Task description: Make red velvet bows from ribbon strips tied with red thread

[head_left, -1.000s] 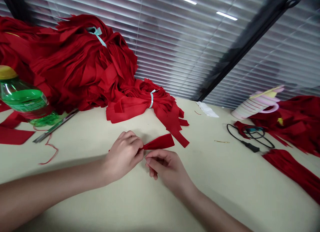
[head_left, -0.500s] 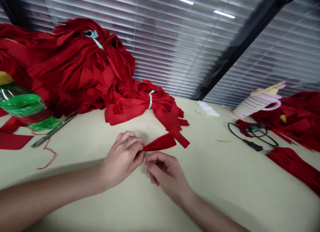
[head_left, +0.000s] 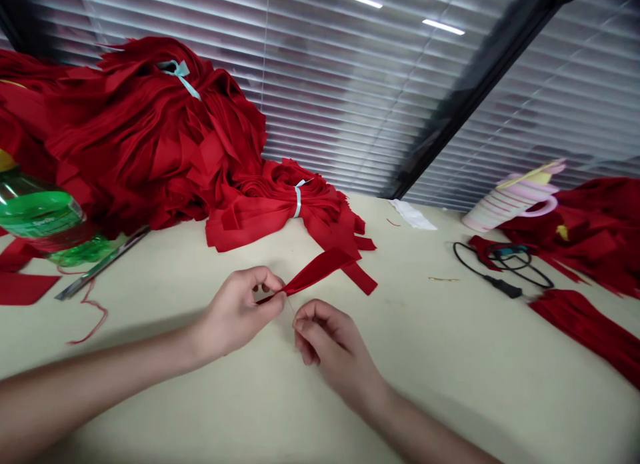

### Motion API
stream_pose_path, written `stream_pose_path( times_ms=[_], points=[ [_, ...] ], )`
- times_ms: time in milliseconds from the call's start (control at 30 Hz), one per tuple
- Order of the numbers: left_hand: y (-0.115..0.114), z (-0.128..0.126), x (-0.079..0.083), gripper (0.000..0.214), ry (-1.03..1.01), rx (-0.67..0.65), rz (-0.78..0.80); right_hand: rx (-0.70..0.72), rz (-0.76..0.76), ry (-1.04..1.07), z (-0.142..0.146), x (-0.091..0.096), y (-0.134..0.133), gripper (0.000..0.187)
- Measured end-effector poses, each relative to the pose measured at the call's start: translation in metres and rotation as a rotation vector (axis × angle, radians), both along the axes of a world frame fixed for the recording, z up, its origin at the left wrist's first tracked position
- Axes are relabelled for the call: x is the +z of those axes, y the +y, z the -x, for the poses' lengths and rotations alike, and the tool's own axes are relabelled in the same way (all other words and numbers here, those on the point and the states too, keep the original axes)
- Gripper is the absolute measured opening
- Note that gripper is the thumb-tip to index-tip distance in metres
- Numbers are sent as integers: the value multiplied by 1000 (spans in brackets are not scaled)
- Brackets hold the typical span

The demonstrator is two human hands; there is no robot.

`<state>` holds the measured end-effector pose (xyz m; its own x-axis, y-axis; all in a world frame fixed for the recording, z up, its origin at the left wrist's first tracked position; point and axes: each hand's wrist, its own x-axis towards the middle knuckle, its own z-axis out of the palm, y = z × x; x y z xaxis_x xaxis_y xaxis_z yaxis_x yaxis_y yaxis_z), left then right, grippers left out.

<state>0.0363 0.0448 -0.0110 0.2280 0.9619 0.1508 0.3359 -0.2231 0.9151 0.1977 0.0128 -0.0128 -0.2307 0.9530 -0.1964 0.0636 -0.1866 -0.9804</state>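
Observation:
My left hand (head_left: 243, 312) pinches a narrow strip of red fabric (head_left: 320, 269) between thumb and fingers, where the cloth is gathered. The strip's wider end fans out to the right, just above the table. A thin thread (head_left: 291, 308) runs from the pinched spot down to my right hand (head_left: 330, 341). The thumb and forefinger of that hand are closed on the thread; its end is hidden in the fingers. Behind my hands lies a bundle of red fabric strips (head_left: 260, 211), bound with a pale blue tie (head_left: 298, 199).
A larger red fabric pile (head_left: 150, 131) leans against the blinds (head_left: 330, 104). On the left are a green bottle (head_left: 40, 211), a metal ruler-like strip (head_left: 103, 263) and loose red thread (head_left: 100, 311). To the right stand a striped mug (head_left: 505, 207), a black cable (head_left: 500, 284) and more red fabric (head_left: 585, 324).
My left hand has turned and shifted slightly, its fingers now in a looser pinch. The strip's free end has tipped upward. My right hand stays nearly in place, holding the thread.

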Motion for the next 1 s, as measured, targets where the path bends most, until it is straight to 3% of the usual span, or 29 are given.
stream_pose_path(
  times_ms=[267,400,600,767,867,1000],
  points=[
    [-1,-5,18,11,-294,102,521,-38,86,46,-3,5,6,8],
    [-7,-5,24,13,-372,22,666,-18,122,117,-7,3,10,8],
    [-12,-2,29,9,-271,-182,619,74,106,262,-12,-3,15,8],
    [-19,1,37,12,-147,-320,595,238,64,318,-19,-5,17,5],
    [-22,2,40,13,-70,-357,593,334,16,216,-26,-1,17,5],
    [-29,2,38,11,64,-371,514,448,-183,-14,-32,6,21,1]
  ],
)
